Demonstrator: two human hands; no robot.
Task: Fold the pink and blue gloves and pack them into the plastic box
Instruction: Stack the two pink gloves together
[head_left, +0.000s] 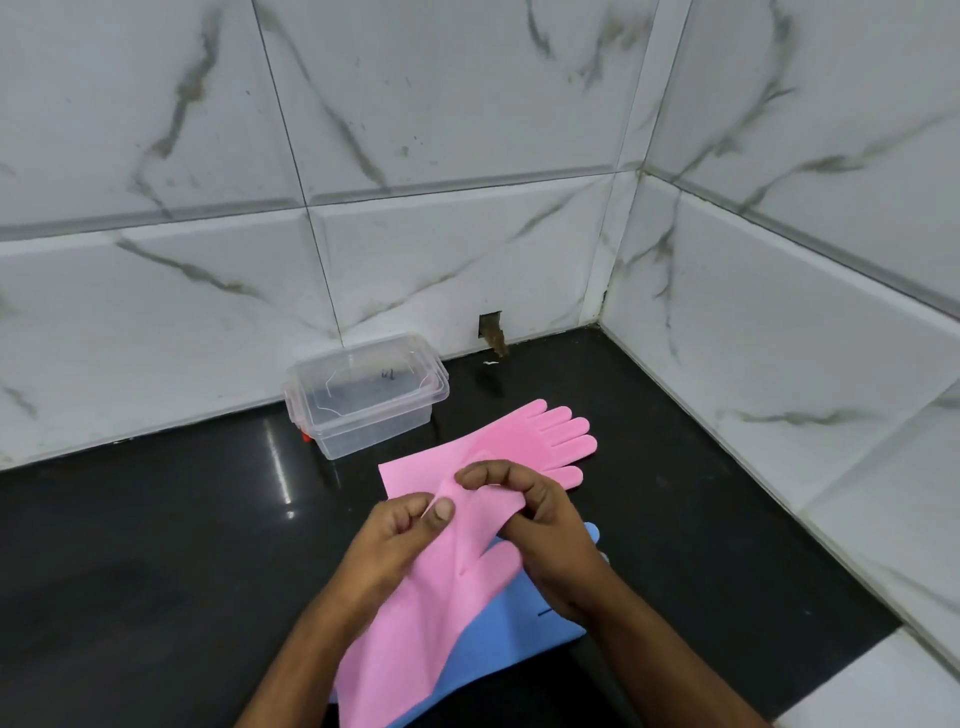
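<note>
Marbled white tile walls (467, 130) on two sides, meeting in a corner at upper right; small broken hole at the base of the back wall, just right of the box

Black glossy worktop (156, 545) below, reflecting a streak of light

Blue glove (498, 629) flat on the worktop at the near edge, mostly covered by a pink one; only its right side and one fingertip beside the right wrist showing

Near pink glove (415, 613) lying over the blue glove, cuff toward the viewer, its far end lifted off the surface between both hands, creased down the middle

Far pink glove (524, 441) flat on the worktop beyond the hands, fingers pointing away to the right, cuff end toward the left, partly hidden by the lifted glove and the hands

Clear plastic box (363, 400) against the back wall, left of the far glove and apart from it; clear lid on top, small red-orange clip at its left end; nothing seen through the walls

Left hand (400, 535), grip pinching the lifted glove's edge between thumb and curled fingers

Right hand (540, 519), grip curled over the same glove's far end, fingertips pressing the pink material, thumb side hidden
</note>
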